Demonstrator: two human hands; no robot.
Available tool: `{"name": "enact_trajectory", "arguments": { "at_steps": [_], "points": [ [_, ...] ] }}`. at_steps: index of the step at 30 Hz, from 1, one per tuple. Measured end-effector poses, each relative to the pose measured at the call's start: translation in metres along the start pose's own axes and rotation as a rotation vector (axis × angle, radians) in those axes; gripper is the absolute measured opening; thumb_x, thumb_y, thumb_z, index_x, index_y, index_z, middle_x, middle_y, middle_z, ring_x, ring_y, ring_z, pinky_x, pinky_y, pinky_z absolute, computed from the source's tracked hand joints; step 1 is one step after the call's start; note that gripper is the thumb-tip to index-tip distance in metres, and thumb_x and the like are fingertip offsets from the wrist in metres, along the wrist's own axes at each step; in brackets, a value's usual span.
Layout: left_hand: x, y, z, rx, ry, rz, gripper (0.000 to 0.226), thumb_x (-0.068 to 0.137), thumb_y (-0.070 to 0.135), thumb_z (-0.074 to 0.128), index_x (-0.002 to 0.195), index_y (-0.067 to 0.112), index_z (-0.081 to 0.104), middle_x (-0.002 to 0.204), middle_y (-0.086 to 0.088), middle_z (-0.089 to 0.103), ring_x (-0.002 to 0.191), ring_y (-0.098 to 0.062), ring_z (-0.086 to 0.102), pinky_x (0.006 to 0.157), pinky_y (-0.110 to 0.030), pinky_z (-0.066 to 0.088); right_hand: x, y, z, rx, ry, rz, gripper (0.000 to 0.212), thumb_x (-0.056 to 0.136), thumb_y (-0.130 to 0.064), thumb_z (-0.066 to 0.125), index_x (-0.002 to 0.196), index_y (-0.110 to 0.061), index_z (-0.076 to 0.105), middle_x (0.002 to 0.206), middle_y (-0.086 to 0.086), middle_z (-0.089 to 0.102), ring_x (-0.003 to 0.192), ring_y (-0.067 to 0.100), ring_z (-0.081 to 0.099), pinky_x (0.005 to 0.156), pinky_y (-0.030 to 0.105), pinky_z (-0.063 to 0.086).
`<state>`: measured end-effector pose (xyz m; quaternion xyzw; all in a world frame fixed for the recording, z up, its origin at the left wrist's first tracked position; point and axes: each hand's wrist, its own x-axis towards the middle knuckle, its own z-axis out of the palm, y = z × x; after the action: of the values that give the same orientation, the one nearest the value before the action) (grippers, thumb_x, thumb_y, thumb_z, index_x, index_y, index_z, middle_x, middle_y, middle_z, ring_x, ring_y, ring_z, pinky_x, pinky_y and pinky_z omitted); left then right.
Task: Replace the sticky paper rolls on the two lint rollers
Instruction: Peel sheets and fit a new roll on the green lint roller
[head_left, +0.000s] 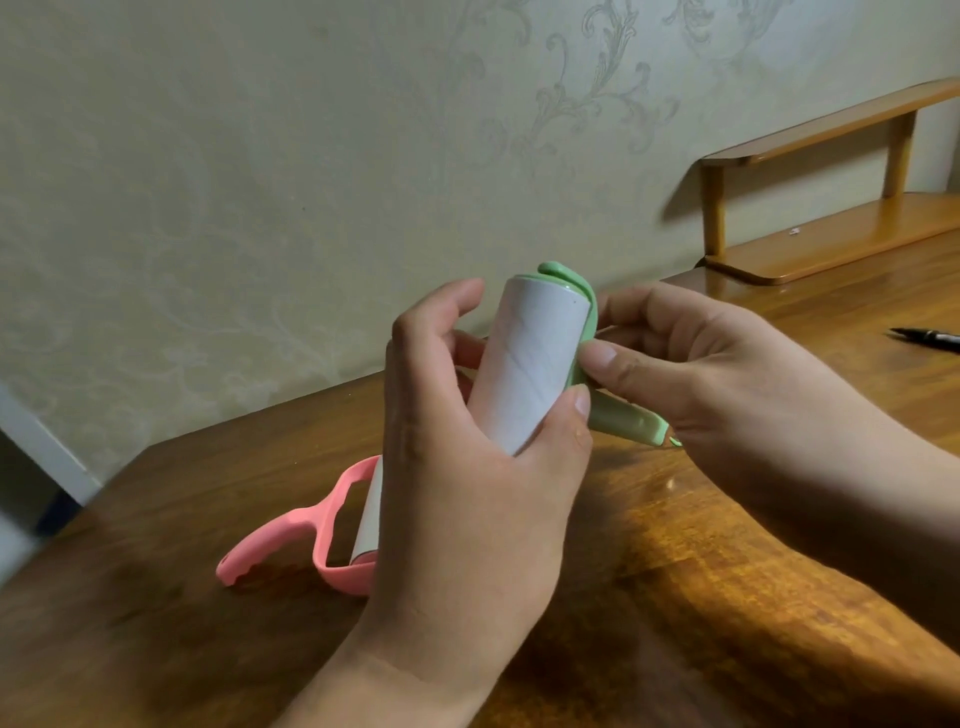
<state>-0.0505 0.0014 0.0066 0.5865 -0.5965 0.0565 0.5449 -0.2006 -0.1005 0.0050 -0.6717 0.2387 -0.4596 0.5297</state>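
Head view: both hands hold the green roller (621, 415) in the air above the table (727, 571). The left hand (467, 467) is wrapped around its white paper roll (530, 364), thumb on the front. The right hand (701, 374) pinches the green frame and handle beside the roll. The pink roller (311, 535) lies on the table near the left edge, partly hidden behind the left hand. A pen (930, 339) lies by the right edge.

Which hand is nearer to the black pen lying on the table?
Right. The right hand holds the green roller just left of the black pen, not touching it. The left hand is farther left, around the white roll.
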Motion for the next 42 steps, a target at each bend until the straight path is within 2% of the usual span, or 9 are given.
{"name": "enact_trajectory", "arguments": {
  "at_steps": [3,6,12,15,22,30,36,39,42],
  "points": [
    [0.003,-0.001,-0.001,-0.224,-0.112,-0.104,0.05,0.093,0.047,0.074,0.138,0.046,0.052,0.113,0.015,0.068,0.105,-0.008,0.071,0.075,-0.02,0.06,0.0,-0.001,0.001,0.035,0.002,-0.006,0.016,0.106,-0.017,0.068,0.117,-0.025,0.076,0.104,0.0,0.084,0.097,0.013,0.08,0.082,0.03,0.061],
    [0.006,-0.006,-0.004,-0.486,-0.227,-0.228,0.031,0.092,0.046,0.062,0.121,0.039,0.069,0.102,0.001,0.075,0.084,-0.015,0.072,0.064,-0.027,0.059,-0.002,-0.002,0.003,-0.037,0.025,-0.028,0.015,0.105,-0.017,0.069,0.114,-0.027,0.075,0.102,0.0,0.082,0.095,0.012,0.078,0.086,0.032,0.06],
    [0.004,-0.017,0.003,-0.555,-0.23,-0.165,0.034,0.098,0.053,0.062,0.127,0.036,0.067,0.107,0.005,0.076,0.094,-0.012,0.074,0.076,-0.024,0.059,-0.011,-0.013,0.005,-0.343,0.216,-0.208,0.012,0.089,-0.041,0.075,0.097,-0.034,0.071,0.097,-0.013,0.074,0.078,0.0,0.069,0.064,0.015,0.055],
    [0.001,-0.018,0.006,-0.545,-0.212,-0.06,0.037,0.104,0.046,0.059,0.137,0.03,0.06,0.117,0.007,0.073,0.107,-0.015,0.073,0.084,-0.027,0.06,-0.011,-0.017,0.002,-0.19,0.141,-0.2,0.007,0.096,-0.03,0.077,0.092,-0.024,0.074,0.08,0.001,0.076,0.064,0.006,0.067,0.055,0.019,0.051],
    [0.004,-0.023,0.007,-0.596,-0.178,0.039,0.037,0.106,0.032,0.055,0.142,0.021,0.055,0.121,0.0,0.074,0.111,-0.022,0.074,0.094,-0.038,0.059,-0.009,-0.02,0.004,0.225,-0.087,0.027,0.026,0.094,-0.033,0.062,0.093,-0.011,0.074,0.082,0.005,0.073,0.075,0.022,0.071,0.064,0.032,0.054],
    [0.004,-0.024,0.007,-0.661,-0.196,-0.044,0.036,0.102,0.039,0.048,0.125,0.021,0.069,0.1,-0.001,0.071,0.091,-0.017,0.069,0.075,-0.028,0.058,-0.009,-0.022,0.011,0.355,-0.052,0.135,0.023,0.107,-0.017,0.06,0.091,-0.006,0.072,0.073,0.008,0.072,0.064,0.019,0.07,0.057,0.026,0.053],
    [0.008,-0.025,0.006,-0.708,-0.221,-0.113,0.049,0.101,0.041,0.045,0.121,0.001,0.065,0.102,-0.035,0.058,0.09,-0.041,0.06,0.078,-0.066,0.052,-0.007,-0.02,0.012,0.335,-0.06,0.14,0.022,0.108,-0.016,0.059,0.097,-0.004,0.074,0.076,0.01,0.076,0.066,0.021,0.071,0.062,0.032,0.051],
    [0.007,-0.029,0.006,-0.656,-0.192,-0.095,0.047,0.102,0.043,0.046,0.121,0.007,0.068,0.105,-0.028,0.068,0.096,-0.048,0.065,0.079,-0.052,0.055,-0.008,-0.02,0.011,0.335,-0.069,0.127,0.023,0.108,-0.021,0.061,0.098,-0.005,0.074,0.076,0.01,0.075,0.067,0.022,0.071,0.063,0.034,0.051],
    [0.006,-0.027,0.006,-0.647,-0.181,-0.027,0.039,0.106,0.037,0.053,0.135,0.011,0.059,0.107,-0.002,0.075,0.096,-0.021,0.075,0.081,-0.035,0.059,-0.009,-0.021,0.009,0.314,-0.119,0.102,0.03,0.101,-0.038,0.069,0.1,-0.009,0.073,0.078,0.006,0.074,0.069,0.019,0.071,0.06,0.029,0.054]
  ]
}}
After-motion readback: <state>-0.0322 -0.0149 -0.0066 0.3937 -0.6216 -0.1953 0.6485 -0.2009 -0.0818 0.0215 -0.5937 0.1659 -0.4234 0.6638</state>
